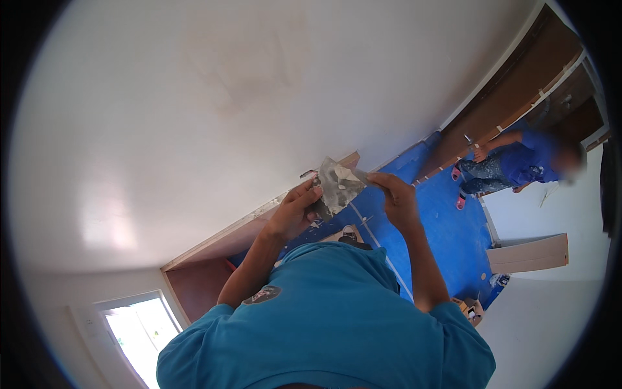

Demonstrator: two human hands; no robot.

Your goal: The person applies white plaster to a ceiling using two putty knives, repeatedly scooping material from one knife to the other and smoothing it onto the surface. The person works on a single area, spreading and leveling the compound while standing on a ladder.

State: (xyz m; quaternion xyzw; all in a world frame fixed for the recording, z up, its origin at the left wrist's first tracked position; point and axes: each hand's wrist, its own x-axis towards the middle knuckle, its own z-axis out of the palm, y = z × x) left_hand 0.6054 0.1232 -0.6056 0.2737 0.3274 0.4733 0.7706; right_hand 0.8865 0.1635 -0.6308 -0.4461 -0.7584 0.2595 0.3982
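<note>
Left hand (pixel 293 211) and right hand (pixel 396 198) grip plate (pixel 338 198) and scraper (pixel 364 176)

At far left, low down, a bright window (pixel 139 330) sits in the white wall (pixel 194 129); a brownish smudge (pixel 253 71) marks the wall higher up; below runs a wooden ledge (pixel 214 245); in front of its right end, the left hand is closed on the plate, thumb on top; pale paste (pixel 345 176) is smeared across the plate, which is held tilted above the teal shirt (pixel 330 311); the right hand closes on the scraper, its blade at the plate's right edge, though whether they touch I cannot tell; beyond spreads a blue floor (pixel 434 220); low on the right are a box (pixel 476 312) and a cardboard sheet (pixel 530 254); farther up, a co-worker (pixel 525 162) in blue wears spattered trousers and pink shoes.
</note>
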